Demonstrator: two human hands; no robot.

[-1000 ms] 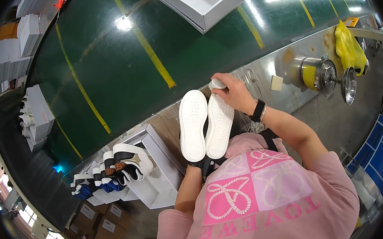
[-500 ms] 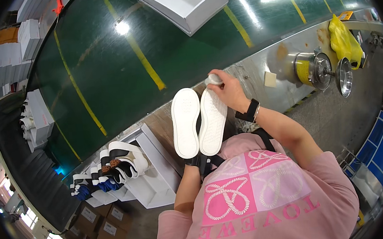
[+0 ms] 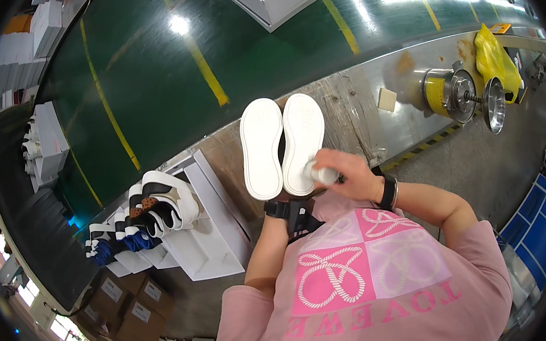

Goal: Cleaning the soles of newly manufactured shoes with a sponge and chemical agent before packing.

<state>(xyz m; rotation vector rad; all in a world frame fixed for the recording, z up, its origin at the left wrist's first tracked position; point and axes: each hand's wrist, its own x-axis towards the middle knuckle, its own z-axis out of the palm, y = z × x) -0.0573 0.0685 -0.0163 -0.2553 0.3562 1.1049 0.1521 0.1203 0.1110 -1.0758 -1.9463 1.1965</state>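
Observation:
A pair of shoes lies soles up before me, the left white sole [image 3: 262, 148] beside the right white sole [image 3: 302, 129]. My right hand [image 3: 353, 173] is closed around a small whitish rounded object [image 3: 324, 175], blurred by motion, at the near end of the right sole. Whether that object is a wad of cloth or a small container I cannot make out. My left forearm runs up to the near ends of the shoes, with a black band [image 3: 276, 209] at the wrist. The shoes hide my left hand and its fingers.
Shoes [image 3: 168, 199] stand in white open boxes [image 3: 224, 240] at left. A green conveyor belt [image 3: 148, 84] runs beyond the bench, bearing a grey-white box [image 3: 278, 1]. A metal pot [image 3: 451, 93], yellow plastic bag [image 3: 496, 63] and cream block [image 3: 387, 100] are at right.
My right hand has moved down the right sole from its far end to its near end, still holding the whitish object. The whole view has shifted slightly; the shoes remain side by side.

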